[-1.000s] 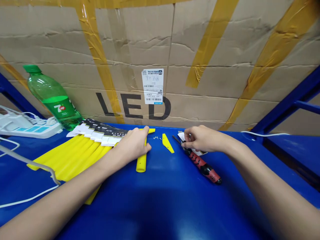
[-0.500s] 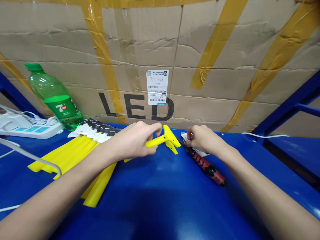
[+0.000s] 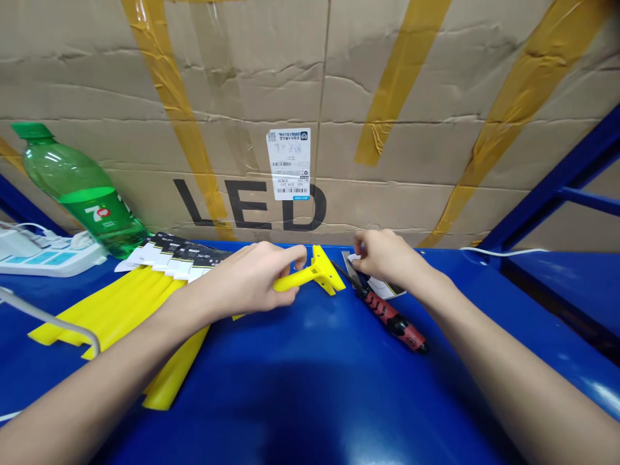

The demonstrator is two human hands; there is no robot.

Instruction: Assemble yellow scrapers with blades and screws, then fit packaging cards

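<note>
My left hand is closed round the handle of a yellow scraper, whose wide head points to the right. My right hand is pinched above some white and dark printed cards; whatever is between its fingertips is hidden. Just below that hand, a screwdriver with a red and black handle lies on the blue table, its shaft pointing toward the scraper head. A row of yellow scraper handles lies left of my left hand, partly covered by my forearm, with black and white cards at their far end.
A large cardboard box marked LED stands behind the blue table. To the left are a green soda bottle, a white power strip and a grey cable. A blue metal frame rises on the right.
The view has shifted slightly, so the background sits further left. My right hand has lifted a little away from the screwdriver, showing more of the cards. The scraper head has turned slightly in my left hand.
</note>
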